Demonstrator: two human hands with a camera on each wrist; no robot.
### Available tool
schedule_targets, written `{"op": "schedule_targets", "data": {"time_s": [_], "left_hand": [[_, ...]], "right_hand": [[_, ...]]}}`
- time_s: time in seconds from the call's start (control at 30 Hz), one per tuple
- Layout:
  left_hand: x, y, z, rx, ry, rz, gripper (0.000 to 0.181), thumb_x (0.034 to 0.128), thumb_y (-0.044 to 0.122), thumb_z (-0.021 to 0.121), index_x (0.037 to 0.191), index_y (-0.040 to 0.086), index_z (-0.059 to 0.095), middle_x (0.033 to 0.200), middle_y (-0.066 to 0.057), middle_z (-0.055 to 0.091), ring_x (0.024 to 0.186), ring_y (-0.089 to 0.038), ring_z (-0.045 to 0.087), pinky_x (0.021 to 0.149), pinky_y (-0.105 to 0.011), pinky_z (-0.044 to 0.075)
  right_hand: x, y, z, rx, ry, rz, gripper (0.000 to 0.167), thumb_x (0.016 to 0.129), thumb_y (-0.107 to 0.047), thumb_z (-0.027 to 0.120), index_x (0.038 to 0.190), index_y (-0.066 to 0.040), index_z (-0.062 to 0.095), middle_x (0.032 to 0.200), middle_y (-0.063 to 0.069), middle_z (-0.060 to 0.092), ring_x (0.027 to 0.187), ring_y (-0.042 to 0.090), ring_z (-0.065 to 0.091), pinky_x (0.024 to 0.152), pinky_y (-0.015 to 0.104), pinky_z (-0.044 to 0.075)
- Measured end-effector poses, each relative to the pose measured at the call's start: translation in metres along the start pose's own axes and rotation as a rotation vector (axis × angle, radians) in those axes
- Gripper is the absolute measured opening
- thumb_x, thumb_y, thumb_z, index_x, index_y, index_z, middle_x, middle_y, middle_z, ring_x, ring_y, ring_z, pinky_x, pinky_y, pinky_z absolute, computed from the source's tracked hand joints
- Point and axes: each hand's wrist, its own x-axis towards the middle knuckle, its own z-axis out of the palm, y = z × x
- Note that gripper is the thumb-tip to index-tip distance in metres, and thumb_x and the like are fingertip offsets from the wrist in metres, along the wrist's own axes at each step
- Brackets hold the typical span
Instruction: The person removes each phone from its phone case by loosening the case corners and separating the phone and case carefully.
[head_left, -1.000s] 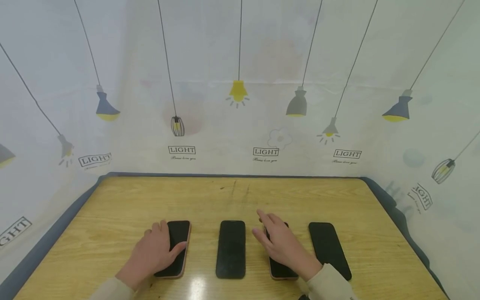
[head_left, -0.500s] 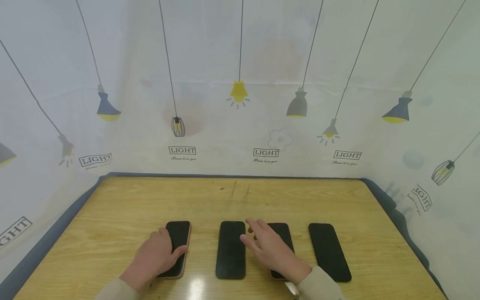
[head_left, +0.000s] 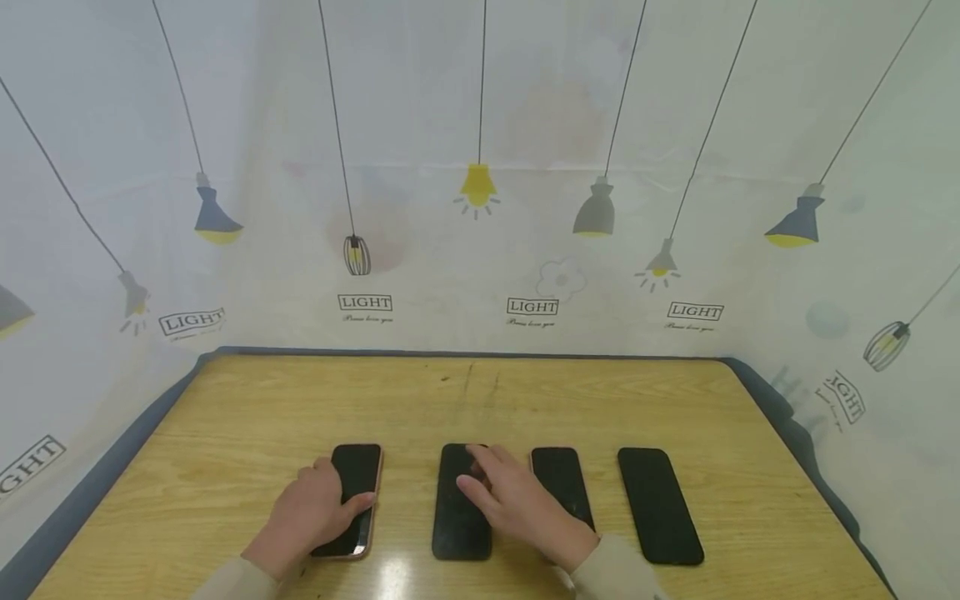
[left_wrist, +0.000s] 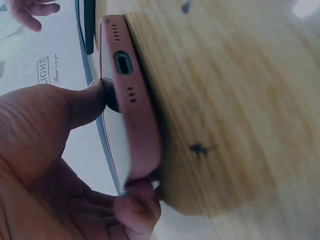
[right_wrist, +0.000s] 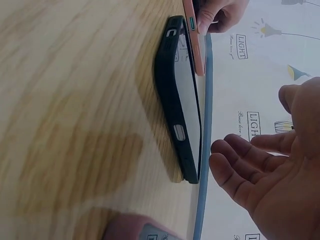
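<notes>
My left hand (head_left: 303,512) grips the leftmost smartphone (head_left: 362,467), which has a black screen and a pink case. Its thumb reaches across the screen while the fingers are at the left edge. In the left wrist view the case's bottom end, with its charging port, faces the camera (left_wrist: 137,115). Over the second smartphone (head_left: 453,533), in a dark case, hovers my right hand (head_left: 521,504), holding nothing. The right wrist view shows that hand (right_wrist: 280,180) with loosely bent fingers, apart from the dark phone (right_wrist: 167,85).
A third smartphone (head_left: 557,468), pink-cased, lies partly under the right forearm. Farther right is a fourth, dark smartphone (head_left: 660,504), slightly slanted. All lie in a row on the wooden table (head_left: 375,400), which meets a lamp-printed wall covering (head_left: 427,250) behind.
My right hand has moved left, from above the third phone to above the second, uncovering most of the third. My left hand stays on the leftmost phone, with its fingertips slightly lower.
</notes>
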Motion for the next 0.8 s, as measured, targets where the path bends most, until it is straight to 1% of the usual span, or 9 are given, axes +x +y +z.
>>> {"op": "schedule_targets", "data": {"time_s": [0.17, 0.27, 0.33, 0.37, 0.43, 0.53, 0.6, 0.7, 0.8], "left_hand": [[0.002, 0.001, -0.001, -0.055, -0.008, -0.050, 0.097, 0.0886, 0.061, 0.074, 0.124, -0.026, 0.046, 0.092, -0.026, 0.058, 0.073, -0.028, 0.057, 0.059, -0.040, 0.053], [0.003, 0.002, -0.002, -0.082, 0.017, -0.037, 0.096, 0.0892, 0.058, 0.075, 0.129, -0.025, 0.046, 0.099, -0.028, 0.060, 0.080, -0.031, 0.061, 0.064, -0.045, 0.055], [0.003, 0.003, -0.003, -0.109, 0.046, -0.017, 0.086, 0.0932, 0.049, 0.074, 0.128, -0.025, 0.047, 0.100, -0.029, 0.062, 0.082, -0.031, 0.062, 0.066, -0.046, 0.057], [0.003, 0.004, -0.004, -0.132, 0.062, -0.009, 0.077, 0.0956, 0.043, 0.073, 0.126, -0.024, 0.050, 0.098, -0.027, 0.063, 0.080, -0.031, 0.063, 0.065, -0.045, 0.057], [0.003, 0.008, -0.006, -0.188, 0.085, 0.015, 0.056, 0.1002, 0.031, 0.069, 0.116, -0.021, 0.054, 0.089, -0.023, 0.063, 0.074, -0.028, 0.062, 0.061, -0.042, 0.056], [0.003, 0.015, -0.010, -0.288, 0.088, 0.027, 0.032, 0.1046, 0.019, 0.060, 0.103, -0.013, 0.054, 0.076, -0.014, 0.058, 0.062, -0.021, 0.057, 0.050, -0.034, 0.051], [0.002, 0.021, -0.012, -0.320, 0.092, 0.041, 0.025, 0.1056, 0.015, 0.056, 0.098, -0.009, 0.054, 0.073, -0.011, 0.055, 0.060, -0.020, 0.055, 0.049, -0.032, 0.049], [0.001, 0.029, -0.014, -0.364, 0.088, 0.054, 0.021, 0.1058, 0.011, 0.053, 0.097, -0.009, 0.053, 0.074, -0.011, 0.055, 0.060, -0.019, 0.056, 0.049, -0.030, 0.050], [0.001, 0.037, -0.014, -0.389, 0.106, 0.069, 0.020, 0.1056, 0.010, 0.052, 0.095, -0.007, 0.053, 0.074, -0.011, 0.056, 0.061, -0.020, 0.056, 0.050, -0.031, 0.050]], "right_hand": [[0.003, -0.001, 0.002, 0.006, -0.001, 0.010, 0.056, 0.111, -0.040, 0.045, 0.146, 0.004, 0.050, 0.119, 0.012, 0.064, 0.102, 0.022, 0.064, 0.086, 0.037, 0.057], [0.005, 0.000, 0.002, 0.018, -0.014, 0.036, 0.056, 0.111, -0.041, 0.045, 0.146, 0.003, 0.050, 0.122, 0.011, 0.064, 0.103, 0.020, 0.063, 0.087, 0.038, 0.057], [0.007, 0.001, 0.001, 0.030, -0.021, 0.059, 0.056, 0.111, -0.041, 0.046, 0.146, 0.002, 0.050, 0.122, 0.010, 0.064, 0.103, 0.018, 0.063, 0.086, 0.037, 0.057], [0.008, 0.001, 0.000, 0.037, -0.022, 0.066, 0.055, 0.111, -0.040, 0.046, 0.146, 0.003, 0.050, 0.121, 0.010, 0.064, 0.102, 0.018, 0.062, 0.086, 0.037, 0.057], [0.010, 0.003, -0.001, 0.043, -0.017, 0.076, 0.054, 0.111, -0.038, 0.047, 0.145, 0.003, 0.051, 0.118, 0.008, 0.065, 0.099, 0.017, 0.062, 0.084, 0.036, 0.057], [0.012, 0.005, -0.002, 0.043, 0.002, 0.073, 0.051, 0.111, -0.036, 0.048, 0.144, 0.003, 0.052, 0.114, 0.007, 0.065, 0.096, 0.016, 0.061, 0.081, 0.034, 0.056], [0.013, 0.007, -0.003, 0.045, 0.018, 0.067, 0.050, 0.111, -0.035, 0.048, 0.143, 0.004, 0.053, 0.113, 0.008, 0.065, 0.095, 0.016, 0.061, 0.080, 0.034, 0.056], [0.014, 0.008, -0.004, 0.054, 0.035, 0.062, 0.050, 0.111, -0.034, 0.047, 0.141, 0.006, 0.054, 0.114, 0.010, 0.066, 0.097, 0.020, 0.063, 0.082, 0.037, 0.057], [0.014, 0.011, -0.006, 0.071, 0.033, 0.081, 0.052, 0.112, -0.036, 0.046, 0.141, 0.006, 0.055, 0.118, 0.013, 0.067, 0.102, 0.025, 0.065, 0.086, 0.043, 0.057]]}}
